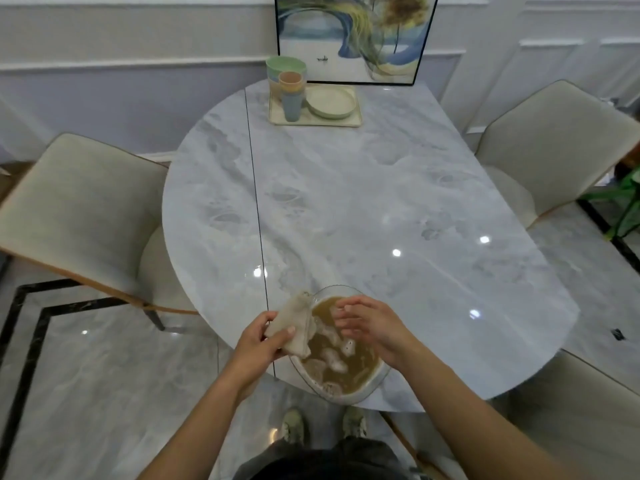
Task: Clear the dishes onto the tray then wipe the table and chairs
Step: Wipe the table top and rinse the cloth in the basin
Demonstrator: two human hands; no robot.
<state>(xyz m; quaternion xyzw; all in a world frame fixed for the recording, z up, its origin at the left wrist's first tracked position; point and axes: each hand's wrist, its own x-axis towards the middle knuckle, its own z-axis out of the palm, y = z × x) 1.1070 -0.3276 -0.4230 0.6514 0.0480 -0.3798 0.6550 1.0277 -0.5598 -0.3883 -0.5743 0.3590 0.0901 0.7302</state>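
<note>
Left hand [257,344] pinches wet cloth [294,320] over left rim of glass bowl [378,378], near table [381,202] edge. Right hand [374,327] above murky water, fingers loose, holding nothing. Tray [346,122] far.

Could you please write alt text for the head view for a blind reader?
A left hand grips a pale cloth over a glass bowl of murky brown water at a marble table's near edge, the right hand open above it. Stacked cups and plates sit on a far tray.
</note>
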